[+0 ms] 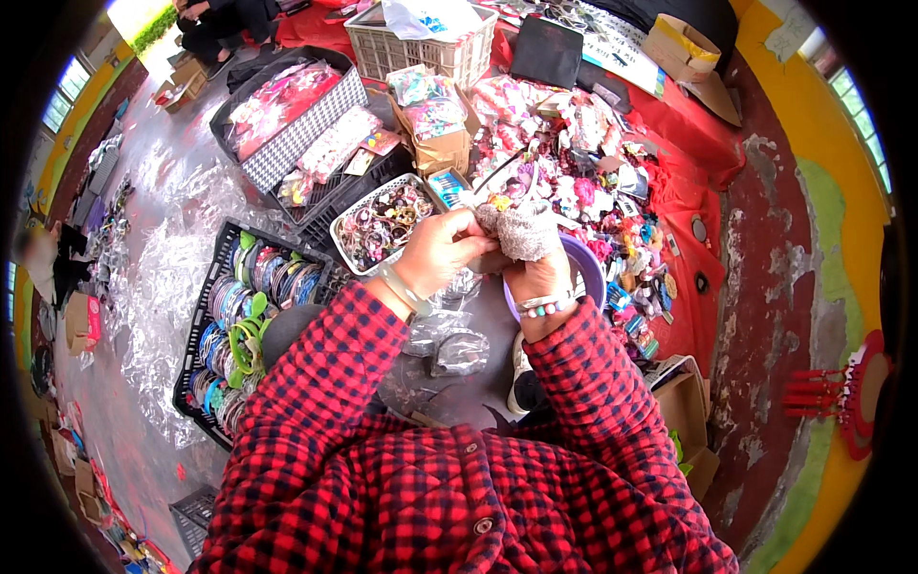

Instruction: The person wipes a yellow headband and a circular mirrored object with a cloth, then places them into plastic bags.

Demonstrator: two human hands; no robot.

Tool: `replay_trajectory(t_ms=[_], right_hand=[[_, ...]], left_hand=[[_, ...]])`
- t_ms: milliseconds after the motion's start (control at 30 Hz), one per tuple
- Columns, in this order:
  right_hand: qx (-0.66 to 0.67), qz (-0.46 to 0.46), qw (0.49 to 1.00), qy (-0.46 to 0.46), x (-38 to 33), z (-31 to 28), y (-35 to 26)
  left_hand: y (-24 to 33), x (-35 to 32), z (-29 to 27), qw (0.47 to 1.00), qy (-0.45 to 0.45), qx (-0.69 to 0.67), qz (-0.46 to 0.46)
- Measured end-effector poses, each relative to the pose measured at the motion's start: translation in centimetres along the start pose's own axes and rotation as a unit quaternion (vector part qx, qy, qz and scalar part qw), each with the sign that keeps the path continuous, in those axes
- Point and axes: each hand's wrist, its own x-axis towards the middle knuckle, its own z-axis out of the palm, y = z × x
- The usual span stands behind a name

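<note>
Red-and-black checked quilted jacket (469, 507): is filling the lower middle, nearest the camera; round buttons are running down its front, sleeves covering both forearms.
Grey fuzzy textile piece (528, 234): is sitting between the two hands, above the lap; exact kind unclear.
Left hand (435, 253): is pinching, thumb against fingertips, at the piece's left edge; pale smooth bangle (406, 290) is circling the wrist.
Right hand (542, 279): is gripping the piece from below, fingers partly hidden behind it; beaded bracelet (549, 308) is circling the wrist.
Purple round plastic tub (594, 272): is standing just behind the right hand, partly covered by it.
White rectangular basket (341, 246): is holding many small hair ties, near the left hand.
Black plastic lattice crate (197, 335): is lying to the left, holding rows of colourful headbands and a bright green coil.
Clear plastic bags (460, 353): are lying on the floor between the forearms, beside a dark-and-white shoe (522, 383).
Mixed heap of colourful accessories (585, 191): is spreading beyond the hands and to their right, over red cloth (700, 320).
</note>
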Motion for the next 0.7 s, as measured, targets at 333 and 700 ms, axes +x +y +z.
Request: replay_trajectory(t_ms=[333, 700], right_hand=[[0.107, -0.051, 0.983, -0.141, 3.1, -4.4, -3.1], [0.130, 0.030, 0.990, 0.037, 1.8, -1.7, -3.4]], left_hand=[[0.5, -0.6, -1.3, 0.993, -0.084, 0.059, 0.050], [-0.5, -0.8, -1.5, 0.991, -0.093, 0.052, 0.079]])
